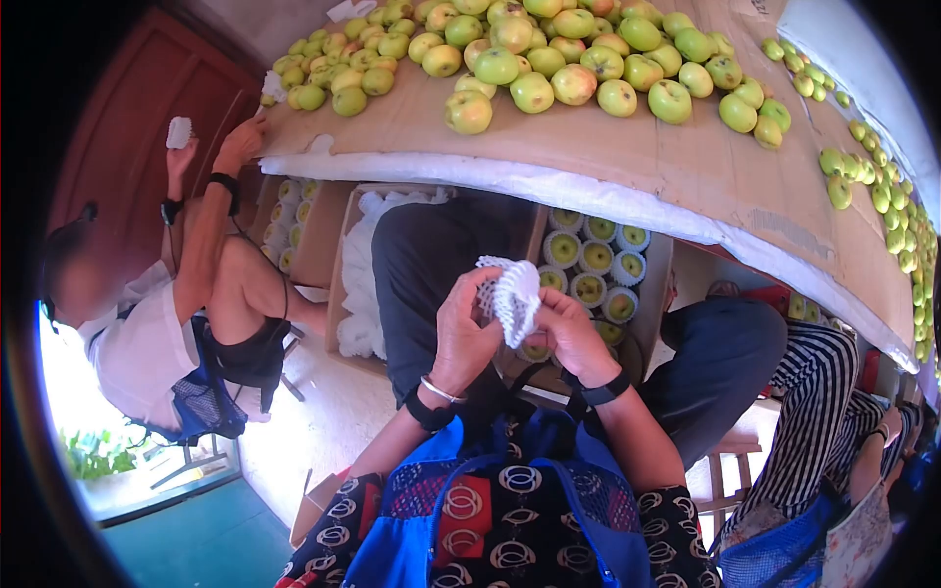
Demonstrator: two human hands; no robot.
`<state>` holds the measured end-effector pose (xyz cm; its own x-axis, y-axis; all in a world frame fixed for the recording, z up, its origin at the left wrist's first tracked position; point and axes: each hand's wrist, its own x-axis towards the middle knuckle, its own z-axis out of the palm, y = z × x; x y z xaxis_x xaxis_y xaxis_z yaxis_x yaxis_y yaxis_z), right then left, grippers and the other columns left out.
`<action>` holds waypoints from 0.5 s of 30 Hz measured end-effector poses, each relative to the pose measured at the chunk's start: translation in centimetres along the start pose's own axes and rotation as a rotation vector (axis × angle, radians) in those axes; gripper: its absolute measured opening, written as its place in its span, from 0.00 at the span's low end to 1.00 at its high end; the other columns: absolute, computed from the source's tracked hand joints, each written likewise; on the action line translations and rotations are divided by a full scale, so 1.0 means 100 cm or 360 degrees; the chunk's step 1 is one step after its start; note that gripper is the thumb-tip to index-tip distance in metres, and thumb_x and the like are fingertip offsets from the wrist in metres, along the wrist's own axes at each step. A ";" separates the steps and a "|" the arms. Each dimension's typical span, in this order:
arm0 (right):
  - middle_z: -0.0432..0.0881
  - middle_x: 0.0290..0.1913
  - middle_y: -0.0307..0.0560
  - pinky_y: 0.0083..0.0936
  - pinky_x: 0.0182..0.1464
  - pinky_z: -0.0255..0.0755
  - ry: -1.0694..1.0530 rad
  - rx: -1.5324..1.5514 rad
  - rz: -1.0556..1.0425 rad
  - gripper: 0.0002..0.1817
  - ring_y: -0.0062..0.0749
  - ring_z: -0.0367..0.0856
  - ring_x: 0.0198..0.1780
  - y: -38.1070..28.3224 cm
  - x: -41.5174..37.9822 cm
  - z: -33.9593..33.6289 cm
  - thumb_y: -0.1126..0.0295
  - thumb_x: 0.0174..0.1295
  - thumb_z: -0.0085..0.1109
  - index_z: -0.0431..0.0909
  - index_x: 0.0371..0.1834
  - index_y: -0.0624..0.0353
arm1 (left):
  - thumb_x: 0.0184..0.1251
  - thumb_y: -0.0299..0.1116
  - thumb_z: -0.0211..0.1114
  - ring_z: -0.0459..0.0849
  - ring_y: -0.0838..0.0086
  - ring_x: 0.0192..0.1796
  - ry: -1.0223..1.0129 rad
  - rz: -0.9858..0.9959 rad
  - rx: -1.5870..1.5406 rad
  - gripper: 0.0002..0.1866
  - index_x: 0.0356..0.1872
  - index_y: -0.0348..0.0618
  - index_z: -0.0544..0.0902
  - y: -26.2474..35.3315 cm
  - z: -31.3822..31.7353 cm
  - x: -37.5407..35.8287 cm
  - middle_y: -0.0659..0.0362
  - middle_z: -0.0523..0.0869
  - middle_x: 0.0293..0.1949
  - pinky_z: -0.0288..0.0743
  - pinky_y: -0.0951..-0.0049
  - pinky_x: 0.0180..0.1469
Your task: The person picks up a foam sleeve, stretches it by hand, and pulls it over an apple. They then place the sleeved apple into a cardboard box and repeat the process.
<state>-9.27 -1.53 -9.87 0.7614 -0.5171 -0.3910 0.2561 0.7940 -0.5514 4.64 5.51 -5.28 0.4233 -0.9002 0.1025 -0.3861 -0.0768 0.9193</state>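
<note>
Hands [469, 331] close together, foam net [518, 299] between

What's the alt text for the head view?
A person's left hand and right hand hold a white foam net. A box of net-sleeved apples sits beyond; loose apples lie on a cardboard-covered table. Another person sits at left.

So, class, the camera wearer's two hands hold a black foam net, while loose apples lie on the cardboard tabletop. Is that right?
Not quite: the colour is wrong. The head view shows a white foam net between the left hand and right hand. Loose apples do lie on the cardboard tabletop.
</note>
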 end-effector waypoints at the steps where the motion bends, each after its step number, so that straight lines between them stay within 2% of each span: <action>1: 0.81 0.38 0.35 0.15 0.36 0.75 -0.0013 -0.0094 -0.0012 0.09 0.17 0.80 0.36 0.002 0.000 0.002 0.65 0.63 0.53 0.75 0.44 0.53 | 0.50 0.12 0.58 0.78 0.77 0.47 -0.0014 -0.0058 -0.0347 0.24 0.51 0.38 0.72 -0.002 0.003 -0.001 0.58 0.78 0.46 0.73 0.78 0.48; 2: 0.81 0.38 0.36 0.16 0.37 0.75 -0.0027 -0.0189 -0.0022 0.09 0.18 0.80 0.37 0.004 0.000 0.003 0.66 0.63 0.53 0.75 0.45 0.54 | 0.50 0.11 0.57 0.78 0.75 0.48 -0.0026 -0.0117 -0.0692 0.24 0.52 0.38 0.71 -0.004 0.004 -0.002 0.58 0.78 0.47 0.73 0.77 0.50; 3: 0.81 0.38 0.36 0.16 0.37 0.75 -0.0027 -0.0188 -0.0024 0.09 0.18 0.80 0.37 0.004 -0.001 0.002 0.66 0.63 0.53 0.75 0.45 0.54 | 0.50 0.11 0.57 0.78 0.75 0.48 -0.0027 -0.0117 -0.0692 0.24 0.52 0.38 0.71 -0.006 0.004 -0.001 0.58 0.78 0.47 0.73 0.77 0.50; 5: 0.81 0.40 0.38 0.17 0.39 0.77 -0.0013 -0.0024 0.0057 0.10 0.19 0.81 0.38 0.005 -0.001 0.001 0.68 0.63 0.54 0.75 0.46 0.55 | 0.49 0.09 0.55 0.77 0.73 0.51 0.0094 -0.0213 -0.1221 0.26 0.53 0.40 0.70 -0.011 0.001 0.003 0.57 0.77 0.49 0.72 0.74 0.54; 6: 0.81 0.40 0.38 0.17 0.39 0.77 -0.0013 -0.0025 0.0060 0.10 0.19 0.81 0.38 0.004 -0.001 0.002 0.68 0.63 0.54 0.75 0.46 0.55 | 0.50 0.08 0.54 0.77 0.71 0.53 0.0057 -0.0350 -0.1402 0.27 0.53 0.41 0.70 -0.009 -0.002 0.005 0.57 0.77 0.50 0.71 0.71 0.56; 7: 0.81 0.40 0.38 0.19 0.40 0.77 -0.0052 -0.0002 0.0074 0.11 0.20 0.81 0.39 0.003 -0.002 0.004 0.69 0.63 0.53 0.74 0.48 0.56 | 0.50 0.08 0.54 0.77 0.71 0.53 0.0057 -0.0351 -0.1402 0.27 0.53 0.41 0.70 -0.007 -0.004 0.005 0.57 0.77 0.50 0.71 0.71 0.56; 9: 0.81 0.41 0.39 0.20 0.41 0.77 -0.0088 0.0019 0.0087 0.12 0.22 0.81 0.40 0.005 -0.001 0.003 0.70 0.63 0.52 0.74 0.49 0.56 | 0.53 0.10 0.54 0.77 0.70 0.54 -0.0034 -0.0630 -0.1967 0.25 0.52 0.43 0.71 -0.004 -0.008 0.005 0.57 0.77 0.51 0.73 0.69 0.56; 11: 0.80 0.46 0.42 0.23 0.44 0.77 0.0059 0.0453 -0.0075 0.15 0.25 0.80 0.44 0.013 0.006 0.000 0.72 0.63 0.50 0.70 0.54 0.58 | 0.54 0.10 0.54 0.77 0.69 0.54 -0.0150 -0.0694 -0.2076 0.24 0.52 0.44 0.71 -0.019 -0.010 0.006 0.57 0.77 0.51 0.73 0.68 0.56; 13: 0.78 0.48 0.43 0.25 0.47 0.76 0.0033 0.0579 -0.0181 0.17 0.27 0.79 0.47 0.008 0.007 0.008 0.73 0.63 0.50 0.68 0.56 0.58 | 0.55 0.11 0.54 0.77 0.68 0.54 -0.0271 -0.0760 -0.2183 0.24 0.52 0.44 0.71 -0.021 -0.010 0.007 0.57 0.77 0.52 0.73 0.67 0.56; 15: 0.77 0.51 0.45 0.27 0.49 0.76 0.0023 0.0703 -0.0289 0.19 0.28 0.78 0.49 0.004 0.006 0.008 0.73 0.63 0.49 0.66 0.58 0.58 | 0.55 0.11 0.54 0.77 0.68 0.54 -0.0436 -0.1061 -0.1855 0.24 0.53 0.45 0.70 -0.020 -0.006 0.002 0.57 0.77 0.52 0.74 0.66 0.54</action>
<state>-8.23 -1.31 -9.76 0.6734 -0.6619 -0.3292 0.6152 0.7487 -0.2469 5.96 5.74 -6.83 0.0286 -0.9006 -0.4338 0.7896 -0.2458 0.5623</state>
